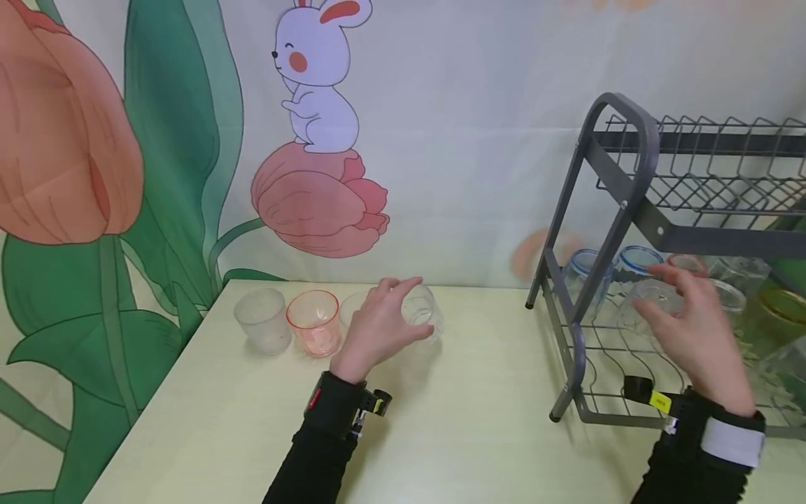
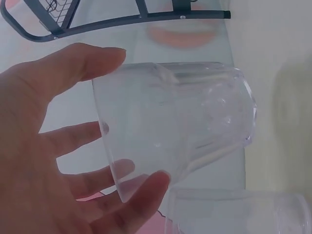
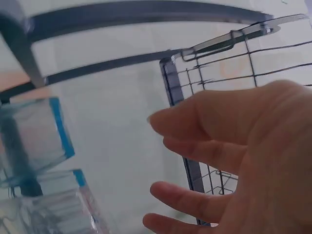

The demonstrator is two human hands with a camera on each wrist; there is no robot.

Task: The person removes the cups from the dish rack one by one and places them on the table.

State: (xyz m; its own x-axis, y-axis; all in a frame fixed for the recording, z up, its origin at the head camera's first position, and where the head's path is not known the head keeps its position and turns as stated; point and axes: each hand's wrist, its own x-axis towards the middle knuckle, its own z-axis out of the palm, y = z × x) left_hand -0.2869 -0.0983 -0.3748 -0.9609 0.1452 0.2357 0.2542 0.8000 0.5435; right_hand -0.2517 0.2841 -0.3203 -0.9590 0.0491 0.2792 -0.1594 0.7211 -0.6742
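My left hand (image 1: 380,322) holds a clear glass cup (image 2: 190,112) by the rim. Thumb and fingers lie on opposite sides of its mouth in the left wrist view. To its left on the table stand another clear cup (image 1: 351,306), an orange-tinted cup (image 1: 313,323) with a red rim and a frosted cup (image 1: 263,322). My right hand (image 1: 699,329) is over the lower shelf of the rack (image 1: 613,416), thumb and fingers apart with nothing between them. Close beside its fingers is a clear cup (image 1: 648,302) on that shelf.
Blue-rimmed cups (image 1: 585,280) stand at the rack's left end, and a yellow-green cup (image 1: 783,318) is farther right. The rack's grey side frame (image 1: 607,280) rises between the two hands. A printed cloth (image 1: 453,140) hangs behind the table (image 1: 478,420).
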